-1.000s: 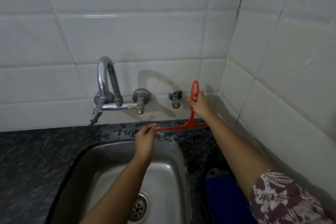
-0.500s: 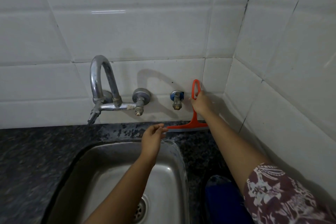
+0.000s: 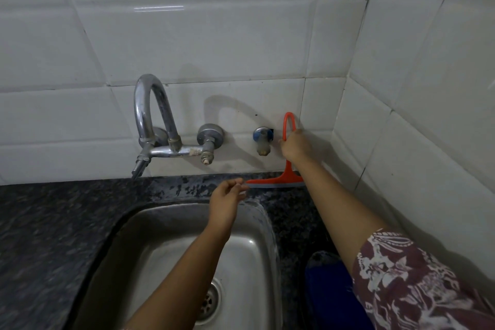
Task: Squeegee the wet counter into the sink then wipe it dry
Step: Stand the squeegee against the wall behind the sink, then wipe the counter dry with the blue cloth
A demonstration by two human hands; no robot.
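Fingers (image 3: 238,185) of left hand (image 3: 226,199) loosely parted, just short of the blade tip, gripping nothing; right hand (image 3: 296,146) clamped on squeegee (image 3: 288,169) handle

Squeegee stands on the dark counter (image 3: 174,187) against the tiled wall, behind the sink (image 3: 262,222) rim, right of the faucet (image 3: 152,126). Handle points up, blade's long axis runs left-right along the wall; judged positioned to drag water forward into the sink, left hand ready to steady the blade

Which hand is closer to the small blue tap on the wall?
Right. The right hand grips the orange squeegee handle just right of the blue tap. The left hand is lower, over the sink rim by the blade's left end.
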